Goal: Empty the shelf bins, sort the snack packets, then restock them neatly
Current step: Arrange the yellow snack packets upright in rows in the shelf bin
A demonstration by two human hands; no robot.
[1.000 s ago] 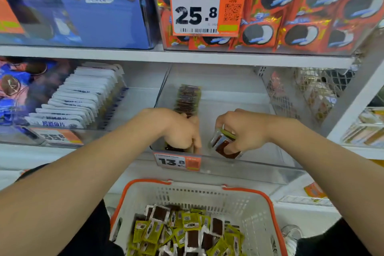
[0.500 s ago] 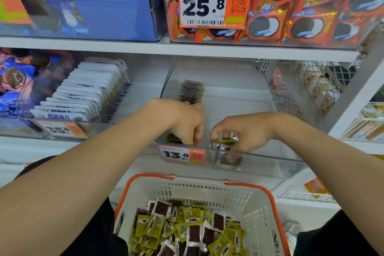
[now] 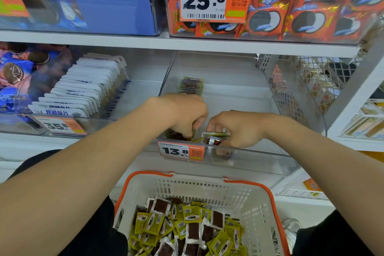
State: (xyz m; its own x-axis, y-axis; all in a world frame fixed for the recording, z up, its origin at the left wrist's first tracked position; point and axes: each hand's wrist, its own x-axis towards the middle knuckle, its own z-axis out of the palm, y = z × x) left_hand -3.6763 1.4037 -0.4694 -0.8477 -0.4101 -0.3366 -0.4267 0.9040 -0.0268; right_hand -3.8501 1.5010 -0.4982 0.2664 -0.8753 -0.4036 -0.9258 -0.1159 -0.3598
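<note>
Nearest us, the white basket with the orange rim (image 3: 247,182) holds a loose heap of green and brown snack packets (image 3: 187,226), unsorted. Just past it, the clear bin (image 3: 259,164) with the 13.8 price tag (image 3: 181,151) on its front lip. Both our hands are inside it at the front wall. Our right hand (image 3: 234,129) is pinched shut on a small stack of packets (image 3: 216,138), fingers on top, the stack down against the bin front. Our left hand (image 3: 187,116) is curled, fingertips down on the row of packets (image 3: 176,135) beside the left wall; whether it actually grips any, we cannot tell. Step looks like restocking: seating the stack next to the front row. Next move calls for standing it upright, flush, then more from the basket. Further back, another short row (image 3: 191,86) sits upright near the left wall, the rest of the bin bare.
</note>
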